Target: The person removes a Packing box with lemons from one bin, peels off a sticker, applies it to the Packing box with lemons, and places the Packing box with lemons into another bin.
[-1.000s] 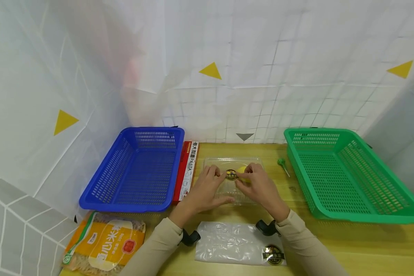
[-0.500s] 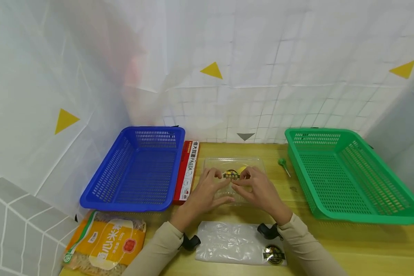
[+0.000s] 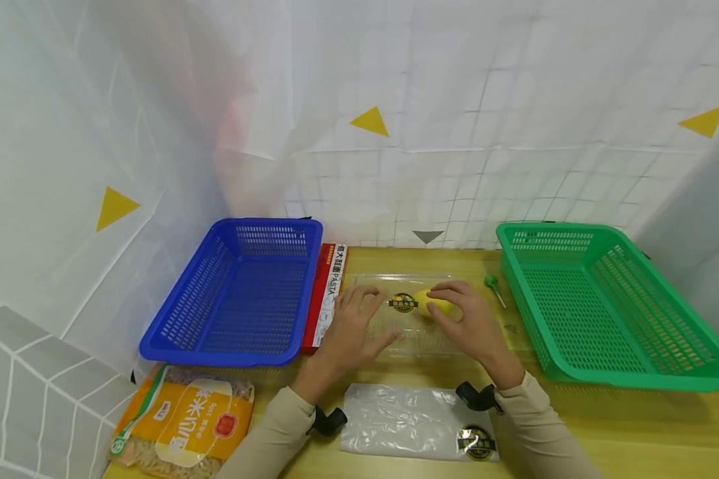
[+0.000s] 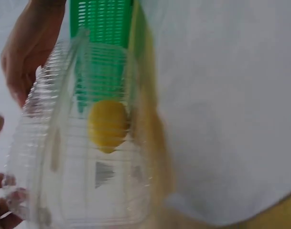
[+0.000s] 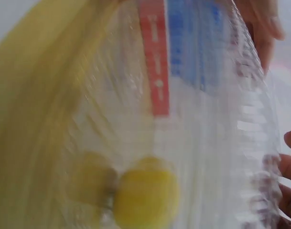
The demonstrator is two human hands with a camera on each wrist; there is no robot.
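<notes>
A clear plastic clamshell box (image 3: 416, 344) lies closed on the table with a yellow lemon (image 4: 108, 125) inside. On its lid is a round black-and-gold sticker (image 3: 403, 303) with a band across it. My left hand (image 3: 350, 332) hovers at the lid's left side, fingers loosely bent and thumb spread, nothing held. Over the right side is my right hand (image 3: 473, 327), its fingers relaxed and apart from the thumb, overlapping the lemon in the head view. Both wrist views show the box's ribbed side wall between the hands.
A blue basket (image 3: 148, 346) and a red pasta box (image 3: 319, 293) stand left, a green basket (image 3: 575, 379) right. A green-headed stick (image 3: 492, 285) lies beside the green basket. In front are a whitish plastic sheet (image 3: 395, 419) bearing a similar sticker and an orange noodle bag (image 3: 194, 419).
Both hands' fingertips were together at the sticker on the lid. They have drawn apart to left and right, leaving the whole sticker and more of the lemon in sight.
</notes>
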